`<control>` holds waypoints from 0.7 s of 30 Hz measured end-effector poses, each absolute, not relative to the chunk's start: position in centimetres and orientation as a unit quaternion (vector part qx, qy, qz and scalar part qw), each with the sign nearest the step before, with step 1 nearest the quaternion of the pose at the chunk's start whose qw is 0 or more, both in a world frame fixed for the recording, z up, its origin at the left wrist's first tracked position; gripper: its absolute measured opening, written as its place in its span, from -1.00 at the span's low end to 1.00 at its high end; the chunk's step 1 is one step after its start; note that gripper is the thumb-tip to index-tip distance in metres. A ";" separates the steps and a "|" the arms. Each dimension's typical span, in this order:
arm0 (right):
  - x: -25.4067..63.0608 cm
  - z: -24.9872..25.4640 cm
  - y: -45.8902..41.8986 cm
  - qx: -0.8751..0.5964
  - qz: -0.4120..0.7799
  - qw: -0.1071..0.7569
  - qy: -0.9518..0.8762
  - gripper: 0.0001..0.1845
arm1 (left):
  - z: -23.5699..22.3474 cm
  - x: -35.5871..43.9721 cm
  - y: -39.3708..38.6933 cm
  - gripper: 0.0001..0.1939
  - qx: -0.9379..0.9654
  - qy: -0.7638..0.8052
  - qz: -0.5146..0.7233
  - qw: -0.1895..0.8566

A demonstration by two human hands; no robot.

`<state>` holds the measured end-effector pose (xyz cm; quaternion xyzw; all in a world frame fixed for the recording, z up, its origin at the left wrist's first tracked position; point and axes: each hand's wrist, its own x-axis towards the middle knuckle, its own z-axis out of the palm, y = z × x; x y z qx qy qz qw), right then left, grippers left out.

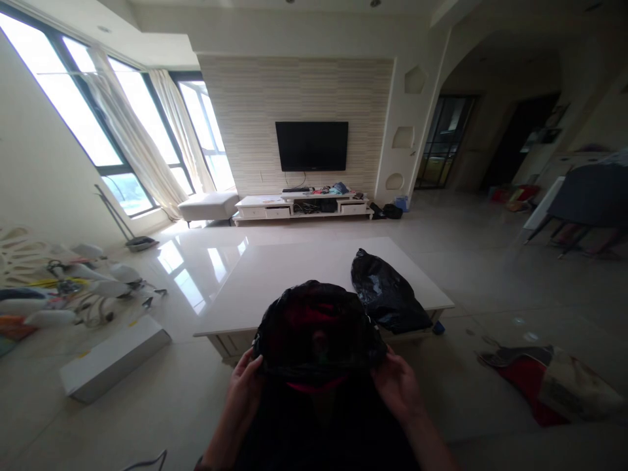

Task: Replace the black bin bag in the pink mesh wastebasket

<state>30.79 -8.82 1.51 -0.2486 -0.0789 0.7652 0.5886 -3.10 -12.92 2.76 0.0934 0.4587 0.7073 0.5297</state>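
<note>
Between my two hands a black plastic bag [314, 294] is spread wide, its mouth facing me. Something dark red shows inside it, too dim to name. My left hand [245, 379] pinches the bag's left edge between thumb and fingers. On the opposite edge my right hand [397, 383] grips the plastic, its fingertips partly hidden. A second black plastic bag [387, 294], bulging, lies on the white table [294, 265] just beyond, to the right of the held one.
A long white box [115, 360] and a cluttered heap [93, 281] are on the floor at left. At right lies a red and grey cloth-like bundle [549, 386]. Beyond the table stand a low TV cabinet [255, 212] and a grey bench [209, 206].
</note>
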 end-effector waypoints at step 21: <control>34.6 3.5 -9.9 -0.296 0.691 0.651 -0.102 -0.68 | 6.7 -3.3 -15.2 -0.48 0.244 0.502 0.703 0.440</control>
